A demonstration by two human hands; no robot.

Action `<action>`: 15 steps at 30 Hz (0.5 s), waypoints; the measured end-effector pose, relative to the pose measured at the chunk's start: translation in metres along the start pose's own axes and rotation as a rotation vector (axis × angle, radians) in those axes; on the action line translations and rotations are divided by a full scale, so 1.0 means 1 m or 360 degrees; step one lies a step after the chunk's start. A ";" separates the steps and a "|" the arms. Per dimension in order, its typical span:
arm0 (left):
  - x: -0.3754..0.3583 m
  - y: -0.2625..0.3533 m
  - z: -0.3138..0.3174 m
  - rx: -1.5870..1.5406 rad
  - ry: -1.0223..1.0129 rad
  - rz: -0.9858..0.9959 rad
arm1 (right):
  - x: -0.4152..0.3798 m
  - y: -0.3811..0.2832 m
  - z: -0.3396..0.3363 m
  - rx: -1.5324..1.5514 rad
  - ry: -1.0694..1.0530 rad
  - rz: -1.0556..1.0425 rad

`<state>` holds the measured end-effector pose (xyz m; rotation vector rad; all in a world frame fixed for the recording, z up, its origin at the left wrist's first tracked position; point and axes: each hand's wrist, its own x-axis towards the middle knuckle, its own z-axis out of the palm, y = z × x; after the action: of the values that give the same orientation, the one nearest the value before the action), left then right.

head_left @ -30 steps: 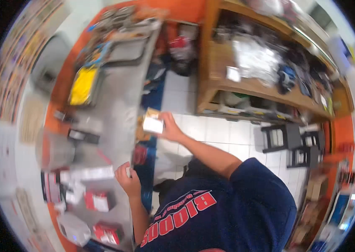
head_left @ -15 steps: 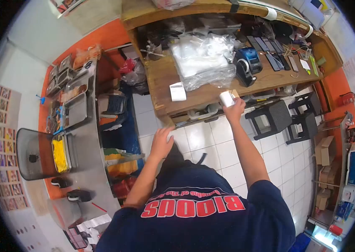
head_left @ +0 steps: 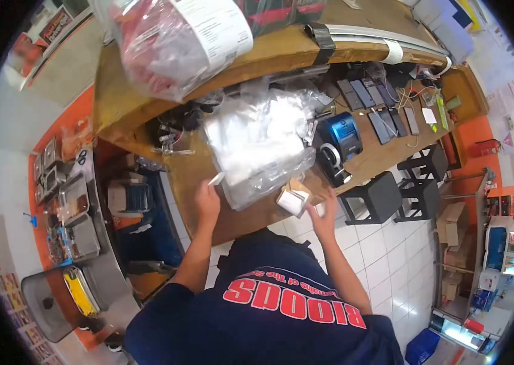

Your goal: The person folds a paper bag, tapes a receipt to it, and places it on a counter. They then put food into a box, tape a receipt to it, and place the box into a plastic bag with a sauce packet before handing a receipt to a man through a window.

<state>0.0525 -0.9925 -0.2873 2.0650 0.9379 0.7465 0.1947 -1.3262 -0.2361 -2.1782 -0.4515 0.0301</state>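
White paper slip [head_left: 215,179] sits pinched in our left hand [head_left: 207,201]; our right hand [head_left: 324,216], fingers spread and released, rests at four o'clock of the small cardboard box [head_left: 293,198] on the table [head_left: 251,214].

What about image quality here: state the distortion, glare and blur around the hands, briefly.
Head view: strong fisheye bends the wooden counter and leaves black corners; glare whitens the clear plastic bags; the left hand and right hand beside the small box are fairly sharp; the edges soften.
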 end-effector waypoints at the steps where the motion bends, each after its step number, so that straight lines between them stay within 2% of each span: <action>1: 0.029 0.017 0.006 -0.0080 -0.0136 0.0129 | 0.000 0.001 -0.010 0.0005 0.0084 0.0086; 2: 0.060 0.032 0.016 -0.0164 -0.0273 0.0256 | 0.000 0.006 -0.017 0.0013 0.0086 0.0101; 4: 0.123 0.059 0.055 0.0131 -0.0133 0.0748 | 0.002 0.024 -0.029 0.0438 0.0236 0.0525; 6: 0.172 0.103 0.080 0.0540 -0.0449 0.0734 | 0.012 0.043 -0.032 0.0565 0.0221 0.0656; 7: 0.195 0.093 0.106 0.0547 -0.0453 0.0724 | 0.019 0.050 -0.032 0.0688 0.0207 0.0781; 9: 0.223 0.050 0.156 0.1027 -0.0545 0.0838 | 0.042 0.051 -0.032 0.0732 0.0130 0.0745; 12: 0.225 0.036 0.158 0.0883 -0.0607 0.0758 | 0.081 0.047 -0.038 0.0800 -0.0043 0.0644; 15: 0.174 0.065 0.135 0.0228 -0.0373 0.0515 | 0.127 0.027 -0.028 0.0952 -0.0208 0.0413</action>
<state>0.2746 -0.9349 -0.2759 2.4036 0.5470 0.5947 0.3264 -1.3205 -0.2223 -1.6329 -0.1918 0.4012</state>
